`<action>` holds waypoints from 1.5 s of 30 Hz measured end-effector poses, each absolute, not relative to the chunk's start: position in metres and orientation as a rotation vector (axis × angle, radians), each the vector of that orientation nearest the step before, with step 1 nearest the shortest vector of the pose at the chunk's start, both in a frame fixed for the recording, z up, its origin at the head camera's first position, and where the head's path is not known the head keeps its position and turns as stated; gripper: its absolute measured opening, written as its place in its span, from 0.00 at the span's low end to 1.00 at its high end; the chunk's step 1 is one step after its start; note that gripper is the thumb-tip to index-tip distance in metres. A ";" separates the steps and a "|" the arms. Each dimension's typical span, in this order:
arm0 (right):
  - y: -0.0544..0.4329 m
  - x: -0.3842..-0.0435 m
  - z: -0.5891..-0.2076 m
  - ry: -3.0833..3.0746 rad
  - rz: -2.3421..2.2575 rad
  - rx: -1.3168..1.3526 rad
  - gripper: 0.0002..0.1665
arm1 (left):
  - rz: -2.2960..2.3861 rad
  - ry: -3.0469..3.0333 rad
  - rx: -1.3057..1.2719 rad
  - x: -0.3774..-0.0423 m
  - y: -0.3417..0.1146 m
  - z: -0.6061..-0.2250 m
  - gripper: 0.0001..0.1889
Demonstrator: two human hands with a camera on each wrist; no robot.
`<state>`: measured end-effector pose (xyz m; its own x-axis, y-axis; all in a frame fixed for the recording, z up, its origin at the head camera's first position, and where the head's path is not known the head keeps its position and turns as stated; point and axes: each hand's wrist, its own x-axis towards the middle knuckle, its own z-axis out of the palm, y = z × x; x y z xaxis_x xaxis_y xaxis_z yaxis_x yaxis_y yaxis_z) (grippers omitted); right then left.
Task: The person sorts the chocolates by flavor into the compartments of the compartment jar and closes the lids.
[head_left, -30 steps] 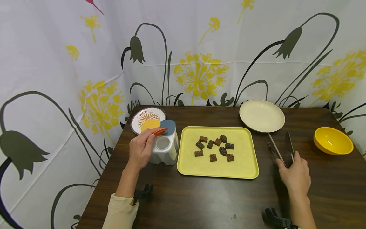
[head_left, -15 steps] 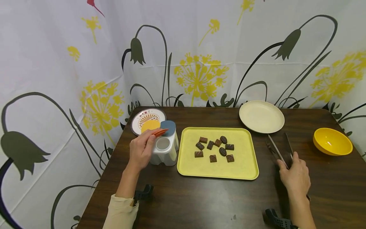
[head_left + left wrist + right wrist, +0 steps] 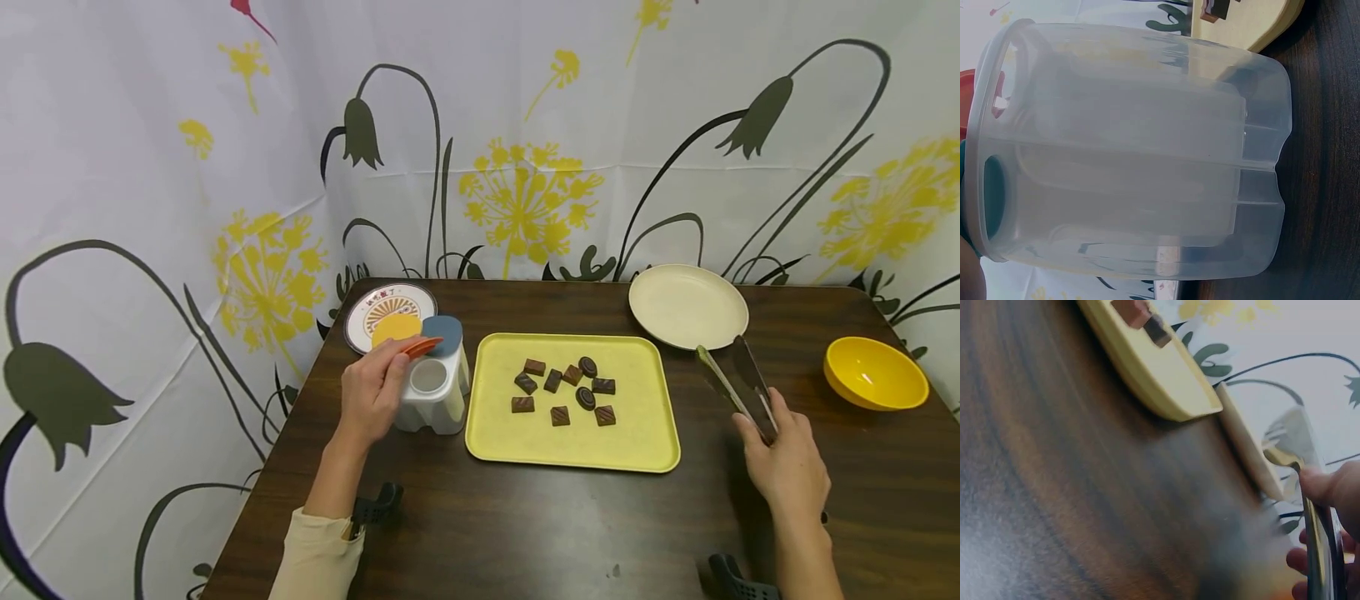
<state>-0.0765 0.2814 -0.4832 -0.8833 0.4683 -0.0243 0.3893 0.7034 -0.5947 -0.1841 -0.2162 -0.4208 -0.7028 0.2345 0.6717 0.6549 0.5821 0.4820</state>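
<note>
Metal tongs (image 3: 724, 382), slender, arms parted in a V, are gripped by the right grip (image 3: 787, 467) on the right side of the counter (image 3: 555, 533), tips near a cream plate (image 3: 687, 307) at the far edge. The left grip (image 3: 372, 392) pinches an orange lid (image 3: 422, 347), tilted, at a translucent container (image 3: 452, 375) near the left edge. Behind, at the far left corner, a printed plate (image 3: 375, 310) bears East Asian characters too small to read surely.

one yellow tray (image 3: 570, 446) holds ten chocolates (image 3: 552, 380), eight four-sided and two oval. left of the tray: one container (image 3: 453, 398), three lids (image 3: 442, 335) and one patterned plate (image 3: 367, 312). to its right: one pair of tongs (image 3: 753, 375) and one bowl (image 3: 873, 390). beyond its right corner: one cream plate (image 3: 688, 306).
</note>
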 end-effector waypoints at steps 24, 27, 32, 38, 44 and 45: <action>0.244 -0.106 -0.494 -2.894 0.760 0.164 0.34 | -0.995 -2.243 -0.711 -0.185 -0.217 -0.422 0.15; 0.241 -0.111 -0.493 -2.921 0.735 0.197 0.36 | -0.996 -2.240 -0.714 -0.185 -0.217 -0.422 0.16; 0.239 -0.114 -0.489 -2.975 0.707 0.250 0.40 | -0.993 -2.237 -0.725 -0.185 -0.216 -0.423 0.15; 0.241 -0.117 -0.484 -2.998 0.747 0.314 0.43 | -1.001 -2.238 -0.720 -0.185 -0.216 -0.423 0.16; 0.242 -0.118 -0.479 -2.969 0.822 0.366 0.40 | -0.999 -2.245 -0.718 -0.184 -0.216 -0.422 0.16; 0.242 -0.118 -0.478 -2.961 0.830 0.363 0.40 | -0.997 -2.245 -0.719 -0.184 -0.216 -0.422 0.16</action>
<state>-0.1178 0.2423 -0.4780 -0.9715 -0.2122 0.1060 -0.2364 0.8287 -0.5074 -0.1843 -0.2165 -0.4223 -0.6905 0.2379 0.6831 0.6662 0.5769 0.4726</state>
